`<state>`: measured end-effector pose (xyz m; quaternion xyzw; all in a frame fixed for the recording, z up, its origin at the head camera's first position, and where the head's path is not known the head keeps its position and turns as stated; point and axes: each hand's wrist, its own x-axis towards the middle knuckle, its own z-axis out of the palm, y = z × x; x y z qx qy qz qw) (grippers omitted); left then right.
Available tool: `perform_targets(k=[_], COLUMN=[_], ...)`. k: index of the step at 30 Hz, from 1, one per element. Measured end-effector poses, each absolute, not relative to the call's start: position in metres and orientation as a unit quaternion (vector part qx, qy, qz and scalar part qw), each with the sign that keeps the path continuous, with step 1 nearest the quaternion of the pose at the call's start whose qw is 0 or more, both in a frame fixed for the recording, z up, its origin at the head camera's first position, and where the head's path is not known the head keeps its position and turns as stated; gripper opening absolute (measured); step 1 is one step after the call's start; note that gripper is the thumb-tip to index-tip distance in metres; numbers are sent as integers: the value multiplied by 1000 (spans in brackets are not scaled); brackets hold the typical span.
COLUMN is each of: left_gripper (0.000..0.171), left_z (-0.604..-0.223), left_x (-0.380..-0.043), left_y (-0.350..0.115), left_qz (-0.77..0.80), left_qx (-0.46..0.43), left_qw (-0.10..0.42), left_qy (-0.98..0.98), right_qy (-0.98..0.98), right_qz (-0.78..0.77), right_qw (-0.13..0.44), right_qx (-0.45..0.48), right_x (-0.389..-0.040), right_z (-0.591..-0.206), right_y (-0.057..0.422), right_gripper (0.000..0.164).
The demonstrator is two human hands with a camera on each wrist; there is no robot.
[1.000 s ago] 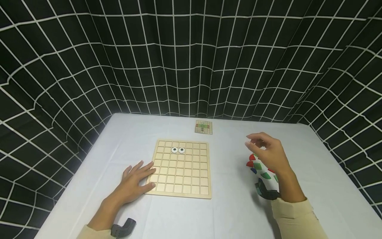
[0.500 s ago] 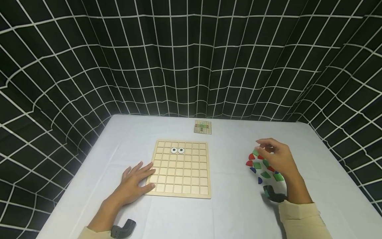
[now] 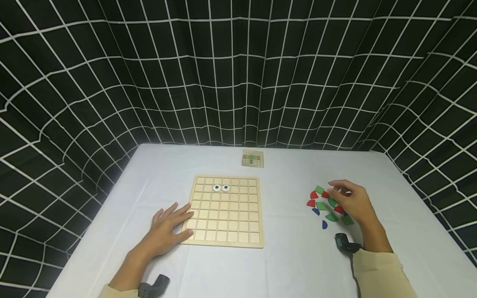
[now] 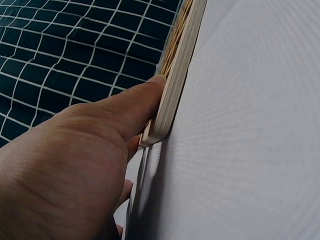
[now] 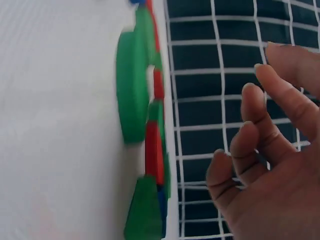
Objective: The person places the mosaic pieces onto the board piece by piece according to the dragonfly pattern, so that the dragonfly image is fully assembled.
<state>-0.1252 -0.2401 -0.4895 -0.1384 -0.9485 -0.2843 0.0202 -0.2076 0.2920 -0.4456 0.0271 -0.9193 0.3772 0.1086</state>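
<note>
My left hand [image 3: 164, 231] rests at the left edge of a square wooden grid board [image 3: 231, 225], fingers spread and fairly straight. In the left wrist view the thumb touches the edge of the board [image 4: 172, 95]. Two round white eye pieces [image 3: 221, 188] lie side by side in the board's upper part. Over the right side of a loose group of pieces hovers my right hand [image 3: 354, 203], its fingers loosely bent and holding nothing. Near it are a green piece [image 3: 331, 217], a red piece [image 3: 339, 210] and a blue half-round piece [image 3: 324, 224]. The right wrist view shows a gap between the hand [image 5: 280, 150] and the pieces.
A small picture card [image 3: 252, 159] with a coloured figure on a grid lies beyond the board. The white-covered table [image 3: 287, 256] meets a black curtain [image 3: 238, 74] with white grid lines at the back and sides.
My right hand has moved right and lower in the head view, uncovering more of the coloured pieces. My left hand stays on the board's edge.
</note>
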Motion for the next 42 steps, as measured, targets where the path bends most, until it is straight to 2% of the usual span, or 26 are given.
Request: perform_targets(k=[10, 17, 26, 33, 42], left_gripper=[58, 57, 58, 58, 57], left_z=[-488, -488, -490, -491, -491], left_x=[-126, -123, -124, -124, -124], left_y=[-239, -243, -242, -241, -241], left_qz=[-281, -284, -287, -289, -293], left_qx=[-140, -147, -153, -147, -153], left_qw=[25, 22, 33, 26, 33], left_qy=[-949, -947, -945, -946, -943], right_qy=[-939, -945, -953, -957, -959], right_qz=[337, 323, 296, 289, 282], right_qw=[72, 49, 55, 27, 18], right_qx=[-8, -1, -11, 2, 0], right_x=[-206, -206, -206, -205, -206], right_z=[-460, -466, -465, -466, -466], right_y=[307, 303, 303, 303, 301], right_gripper=[25, 24, 21, 25, 30])
